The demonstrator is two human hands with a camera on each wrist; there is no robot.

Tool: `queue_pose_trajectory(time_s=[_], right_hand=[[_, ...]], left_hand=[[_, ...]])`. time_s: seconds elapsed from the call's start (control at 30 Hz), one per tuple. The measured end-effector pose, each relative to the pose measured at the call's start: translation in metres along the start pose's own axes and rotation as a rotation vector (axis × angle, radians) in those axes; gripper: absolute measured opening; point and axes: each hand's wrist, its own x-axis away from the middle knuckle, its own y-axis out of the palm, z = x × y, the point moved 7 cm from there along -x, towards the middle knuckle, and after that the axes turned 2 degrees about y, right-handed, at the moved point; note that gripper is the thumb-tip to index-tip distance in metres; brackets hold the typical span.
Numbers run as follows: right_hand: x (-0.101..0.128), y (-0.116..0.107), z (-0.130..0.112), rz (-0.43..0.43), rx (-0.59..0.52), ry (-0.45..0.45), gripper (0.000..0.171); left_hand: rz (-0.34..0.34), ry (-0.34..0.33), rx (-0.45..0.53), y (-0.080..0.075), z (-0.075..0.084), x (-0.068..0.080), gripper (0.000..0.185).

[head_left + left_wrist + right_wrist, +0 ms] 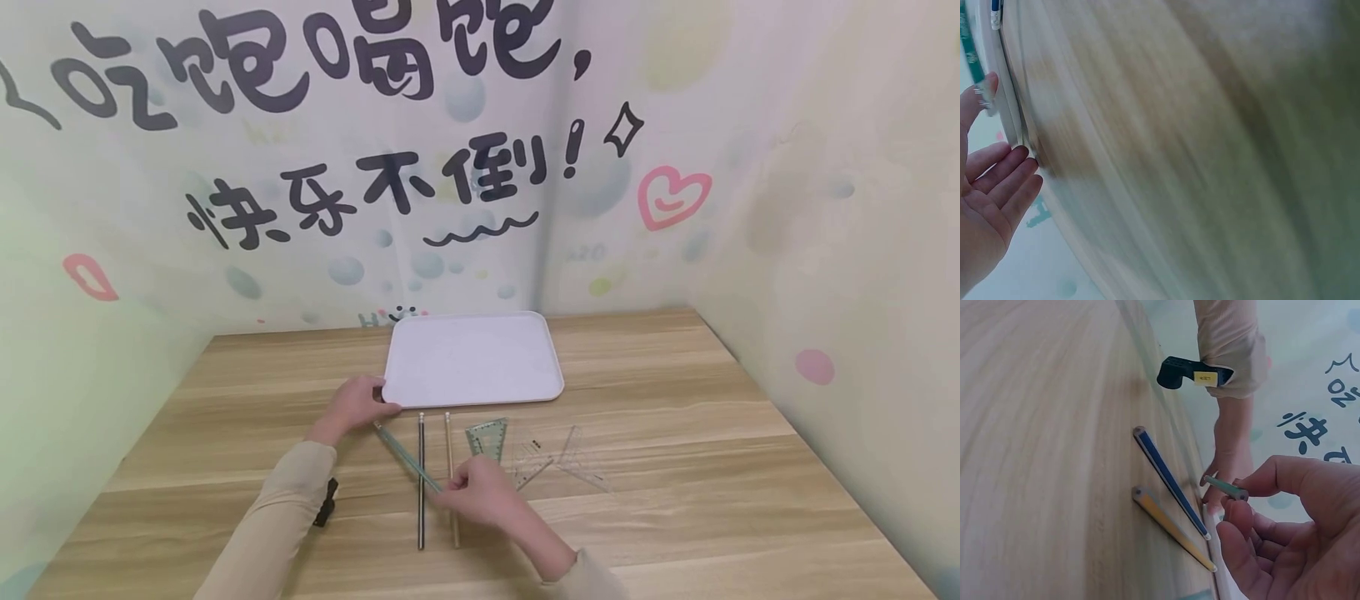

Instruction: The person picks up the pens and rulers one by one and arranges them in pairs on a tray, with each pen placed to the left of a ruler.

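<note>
My right hand (459, 493) pinches one end of a green pencil (405, 457), which slants up and left off the table; in the right wrist view the thumb and fingers (1242, 520) close on that pencil's (1225, 487) end. A dark blue pencil (421, 483) and a yellow pencil (451, 475) lie side by side on the wooden table just beneath. My left hand (375, 404) rests with straight fingers (1007, 172) against the front-left corner of a white tray (472, 358), whose rim (1013, 106) shows in the left wrist view.
A green set square (487, 435) and clear plastic rulers (555, 457) lie right of the pencils. Patterned walls enclose the table (675, 500) on three sides. A black wrist camera (1194, 372) sits on my left forearm.
</note>
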Motion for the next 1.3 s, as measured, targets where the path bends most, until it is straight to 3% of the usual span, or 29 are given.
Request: queue_pose_trajectory(time_s=[0.3, 0.6, 0.9, 1.13, 1.3], right_hand=[[0.007, -0.022, 0.007, -0.042, -0.057, 0.021, 0.010], [0.000, -0.028, 0.024, -0.086, -0.284, 0.105, 0.010], [-0.012, -0.027, 0.028, -0.065, -0.309, 0.114, 0.018], [-0.030, -0.024, 0.024, -0.013, -0.362, 0.054, 0.009], [-0.038, -0.023, 0.022, 0.032, -0.374, 0.076, 0.018]], left_hand=[[0.011, 0.016, 0.004, -0.003, 0.001, 0.002, 0.032], [0.022, 0.017, 0.013, -0.001, -0.001, 0.000, 0.031], [0.047, 0.085, 0.041, -0.004, 0.003, 0.002, 0.033], [0.007, 0.001, -0.006, -0.001, 0.000, -0.001, 0.030], [0.003, -0.001, -0.012, -0.001, 0.001, 0.000, 0.029]])
